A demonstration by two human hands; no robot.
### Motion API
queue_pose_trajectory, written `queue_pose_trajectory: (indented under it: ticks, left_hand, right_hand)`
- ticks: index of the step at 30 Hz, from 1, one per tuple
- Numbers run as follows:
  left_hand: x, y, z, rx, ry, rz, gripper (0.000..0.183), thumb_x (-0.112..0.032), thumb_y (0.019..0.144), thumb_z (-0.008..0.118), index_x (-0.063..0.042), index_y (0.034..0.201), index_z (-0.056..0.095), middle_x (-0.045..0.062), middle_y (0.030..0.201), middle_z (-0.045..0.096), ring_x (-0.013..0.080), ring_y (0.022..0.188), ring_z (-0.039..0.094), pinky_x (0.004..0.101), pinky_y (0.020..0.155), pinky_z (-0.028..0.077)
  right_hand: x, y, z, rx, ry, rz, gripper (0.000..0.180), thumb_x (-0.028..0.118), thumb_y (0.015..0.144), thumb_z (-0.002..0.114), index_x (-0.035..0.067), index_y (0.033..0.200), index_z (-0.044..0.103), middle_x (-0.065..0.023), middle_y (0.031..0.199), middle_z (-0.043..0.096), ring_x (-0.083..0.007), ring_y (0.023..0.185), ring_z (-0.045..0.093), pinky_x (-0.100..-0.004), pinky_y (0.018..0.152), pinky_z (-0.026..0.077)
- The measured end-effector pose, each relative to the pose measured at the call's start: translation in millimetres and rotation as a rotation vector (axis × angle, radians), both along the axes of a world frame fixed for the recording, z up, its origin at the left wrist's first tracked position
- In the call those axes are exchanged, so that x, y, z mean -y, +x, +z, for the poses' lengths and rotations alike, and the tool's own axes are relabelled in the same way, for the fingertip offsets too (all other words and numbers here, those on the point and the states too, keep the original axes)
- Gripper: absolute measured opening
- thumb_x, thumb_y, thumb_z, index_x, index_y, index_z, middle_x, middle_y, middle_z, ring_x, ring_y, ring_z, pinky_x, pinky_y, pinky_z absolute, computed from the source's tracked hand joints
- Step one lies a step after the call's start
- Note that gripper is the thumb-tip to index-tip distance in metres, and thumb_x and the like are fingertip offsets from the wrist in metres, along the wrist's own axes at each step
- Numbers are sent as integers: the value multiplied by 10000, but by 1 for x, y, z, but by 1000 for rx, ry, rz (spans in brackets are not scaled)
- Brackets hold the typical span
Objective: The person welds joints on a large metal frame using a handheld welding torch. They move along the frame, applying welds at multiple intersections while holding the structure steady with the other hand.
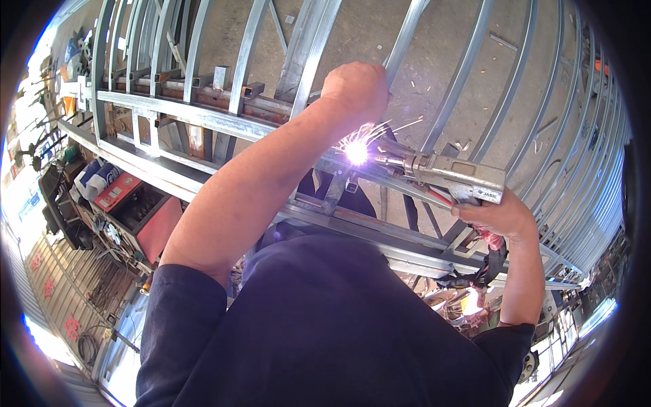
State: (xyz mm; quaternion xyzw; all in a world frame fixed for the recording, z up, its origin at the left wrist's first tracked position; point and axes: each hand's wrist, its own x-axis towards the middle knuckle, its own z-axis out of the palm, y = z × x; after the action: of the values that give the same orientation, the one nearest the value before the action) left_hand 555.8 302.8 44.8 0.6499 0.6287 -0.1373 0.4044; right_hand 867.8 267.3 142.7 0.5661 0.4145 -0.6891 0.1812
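My right hand grips a grey handheld welding gun marked Jasic, its nozzle aimed to the left. A dazzling arc with sparks burns at the nozzle's tip, on a long rail of the galvanized steel frame; glare hides the joint itself. Beyond the arc, my left hand is closed around a steel bar that runs away from me. Its fingers are mostly hidden behind the back of the hand. From the gun's handle hangs a cable with red and black wrapping.
Several parallel steel bars extend across the concrete floor. Short square tubes lie along a rusty beam at the left. A red open-topped box stands left of my arm. Offcuts litter the floor.
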Motion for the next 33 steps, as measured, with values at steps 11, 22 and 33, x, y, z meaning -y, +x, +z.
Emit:
queue_pose_trajectory:
  ticks: [11,22,33]
  left_hand:
    - [1,0,-5,-11,46,-4,377,-372,970,672,-9,1058,729,207,1019,777,371,994,771,472,910,610]
    - [-5,-37,10,169,193,411,483,-440,987,675,-4,1183,745,213,998,770,410,1028,733,507,917,560]
    - [181,68,147,1156,-476,319,556,-336,1006,753,78,1337,589,249,1147,715,309,1078,746,397,870,612]
  right_hand:
    - [7,14,-8,14,15,-31,730,233,765,949,3,1390,650,-146,1252,742,-242,1145,689,-364,1019,531]
    - [27,35,23,71,48,-281,566,68,753,940,34,1270,713,-43,1088,758,-155,989,695,-334,895,570]
    - [103,-60,77,162,803,-503,467,141,903,819,38,1338,684,-62,1052,740,-140,914,653,-323,843,536]
